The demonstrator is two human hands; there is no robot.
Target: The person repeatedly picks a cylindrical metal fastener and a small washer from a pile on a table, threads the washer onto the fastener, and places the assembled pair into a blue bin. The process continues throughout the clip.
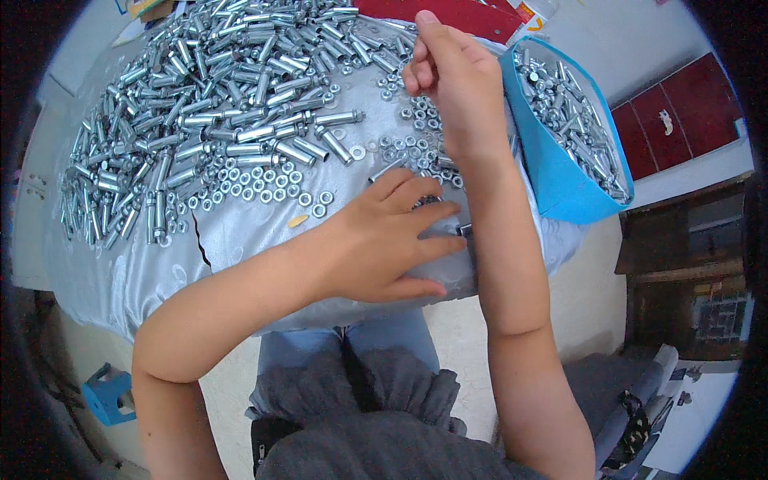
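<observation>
My left hand (384, 236) is palm down low over the silvery tablecloth, its fingers spread around a few small metal pieces partly hidden beneath them. Just beyond its fingers lies a loose cluster of hex nuts (424, 114). A small metal piece (464, 230) shows between its fingertips and my right forearm. My right hand (464, 84) is raised above the nuts, beside a blue bin. Its fingers are curled, one digit pointing up and away; whatever they hold, if anything, is hidden. More nuts (256, 182) lie left of my left hand, near a small yellowish scrap (298, 221).
A large heap of sleeve anchor bolts (232, 88) covers the table's far left. The blue bin (544, 176), full of bolts, stands at the right edge. A red panel (456, 16) lies at the back. A blue stool (110, 396) is on the floor at left.
</observation>
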